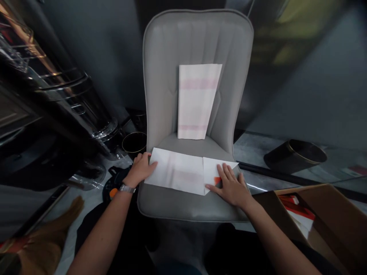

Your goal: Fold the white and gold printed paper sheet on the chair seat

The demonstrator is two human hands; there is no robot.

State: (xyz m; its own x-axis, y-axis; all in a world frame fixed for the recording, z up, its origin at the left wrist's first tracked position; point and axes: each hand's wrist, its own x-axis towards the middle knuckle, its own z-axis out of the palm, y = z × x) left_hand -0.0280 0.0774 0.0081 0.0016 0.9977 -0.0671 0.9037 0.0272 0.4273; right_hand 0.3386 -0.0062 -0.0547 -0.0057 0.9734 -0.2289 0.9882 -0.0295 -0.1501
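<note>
- gently, with the left hand (139,170) at the left end of the white paper (177,171), we steady that side; its thumb and forefinger stand a little apart at the edge, and we cannot tell whether they pinch.
- our right hand (231,188) lies wide, fingers spread over the right-hand panel (211,166), so it seems best to press with all of them rather than 1 fingertip.
- we do well to smooth outward from the seam, since the padded-looking chair seat (183,210) probably gives and could leave a crease crooked.
- we should check that the long edges line up; the pointed corner past our right fingers looks easy to bend.
- the paper lies crosswise on the seat, nearly flat, with faint pinkish bands and 1 orange patch (217,179) between our right thumb and fingers.
- behind it, a 2nd paper (197,103) with 2 pink bands leans on the backrest (160,57), apart from our hands.
</note>
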